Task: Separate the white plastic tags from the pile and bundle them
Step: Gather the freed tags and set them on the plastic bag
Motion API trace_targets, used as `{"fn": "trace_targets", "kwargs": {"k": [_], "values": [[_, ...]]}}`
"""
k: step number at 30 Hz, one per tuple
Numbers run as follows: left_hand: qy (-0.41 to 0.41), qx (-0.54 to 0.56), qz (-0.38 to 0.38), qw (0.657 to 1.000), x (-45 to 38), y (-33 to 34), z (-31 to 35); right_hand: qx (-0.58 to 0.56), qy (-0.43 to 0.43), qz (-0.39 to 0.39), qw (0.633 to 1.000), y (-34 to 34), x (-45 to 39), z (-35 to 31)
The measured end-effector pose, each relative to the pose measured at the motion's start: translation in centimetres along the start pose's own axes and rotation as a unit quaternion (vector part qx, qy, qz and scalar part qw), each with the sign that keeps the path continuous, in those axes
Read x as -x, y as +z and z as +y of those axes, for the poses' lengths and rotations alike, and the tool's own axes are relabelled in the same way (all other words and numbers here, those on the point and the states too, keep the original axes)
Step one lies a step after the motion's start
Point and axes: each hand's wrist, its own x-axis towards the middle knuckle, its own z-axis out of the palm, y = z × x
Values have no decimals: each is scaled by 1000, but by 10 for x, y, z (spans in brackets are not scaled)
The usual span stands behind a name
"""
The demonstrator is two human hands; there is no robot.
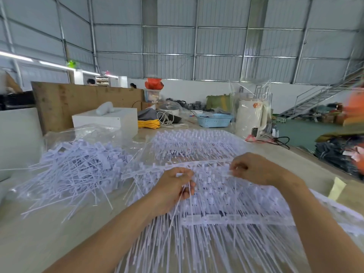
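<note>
Metal-walled warehouse, pale worktable (65, 229), loose pile of white plastic tags (78, 170) at nine o'clock, joined tag strips (216, 196) at centre, left hand (174, 191) pinching a few tag stems, right hand (254, 167) at two o'clock pinching a strip, blue basket (213, 120) at twelve o'clock.

Your left hand (173, 191) hides its own fingertips among the white tags (216, 196); your right hand (254, 168) curls over its pinch. The lower edge cuts both forearms. At right, an orange shape (355, 107) blurs beyond recognition.
</note>
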Motion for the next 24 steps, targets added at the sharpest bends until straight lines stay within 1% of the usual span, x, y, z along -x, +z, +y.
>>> {"fn": "trace_targets", "kwargs": {"k": [1,3,5,6,8,10,11,13,14,15,16,17,18,19,21,22,24], "values": [[-8,-3,4,1000,-1,0,-2,16,18,57,998,-7,3,4],[-9,-10,6,1000,-3,1,-4,-26,43,187,981,-27,11,1],[-6,-20,-1,1000,-2,1,-4,-52,19,308,950,-53,22,-12],[-6,-21,-3,1000,-3,1,-5,-46,-8,350,936,-67,27,-23],[-9,-9,0,1000,-3,1,-4,-27,-67,393,917,-91,35,-55],[-16,23,5,1000,-3,0,-2,-3,-117,404,907,-112,39,-88],[-24,50,6,998,-3,-1,1,-4,-136,398,907,-121,39,-102],[-45,133,-3,990,-4,-7,7,-57,-175,356,916,-135,37,-124],[-56,192,-17,980,-5,-10,9,-91,-189,316,925,-138,34,-132],[-61,264,-40,962,-5,-14,12,-116,-194,262,938,-136,31,-138],[-57,327,-61,942,-6,-17,15,-132,-194,198,952,-127,25,-142],[-46,367,-73,926,-7,-20,18,-138,-192,136,962,-113,19,-143],[-35,379,-82,921,-8,-22,20,-128,-187,82,971,-93,11,-142],[-32,372,-92,923,-8,-22,21,-105,-178,35,978,-69,4,-140],[-28,308,-96,946,-7,-20,21,-69,-169,-38,983,-24,-7,-132],[-19,278,-85,957,-10,-21,19,-73,-170,-54,981,-7,-11,-129],[-16,262,-83,961,-12,-25,18,-96,-169,-35,980,14,-16,-123]]}}
